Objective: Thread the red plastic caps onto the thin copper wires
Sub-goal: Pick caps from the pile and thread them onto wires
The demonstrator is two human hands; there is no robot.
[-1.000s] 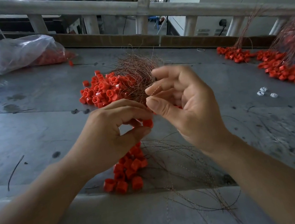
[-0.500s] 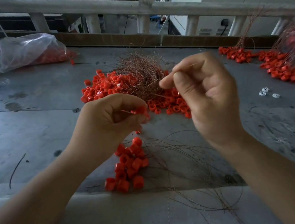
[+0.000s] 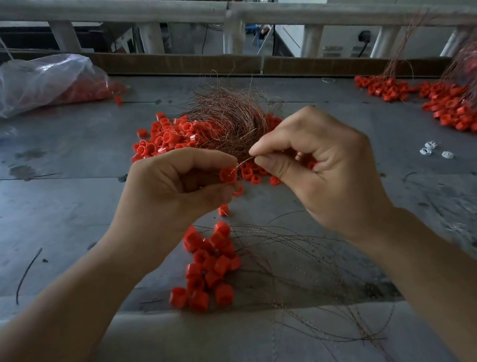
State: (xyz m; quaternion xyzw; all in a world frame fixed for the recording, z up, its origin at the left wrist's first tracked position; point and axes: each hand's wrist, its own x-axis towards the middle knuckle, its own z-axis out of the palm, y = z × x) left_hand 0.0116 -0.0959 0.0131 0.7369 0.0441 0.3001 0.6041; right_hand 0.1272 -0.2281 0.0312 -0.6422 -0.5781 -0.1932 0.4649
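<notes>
Two hands are being held close together over the counter. A cap is being pinched between the thumb and curled fingers of the left hand, with its open end being turned toward the right hand. A wire is being pinched between the thumb and forefinger of the right hand, while the other fingers are being kept curled into the palm. The wire's free end is being held at the mouth of the cap; whether it is already inside cannot be told.

A lower cap is being shown just beneath the left thumb, and whether it is hanging or lying on the counter cannot be told. Below the hands, a near pile of caps is being kept at the counter's front edge, with loose strands being spread beside it and over the edge.

Behind the hands, a tangle of copper wire is being rested on a far pile of caps. Well to the right, a right pile is being crossed by more wires, and white pieces are being left near it. At the far left, a bag with caps inside is being kept below the rail.
</notes>
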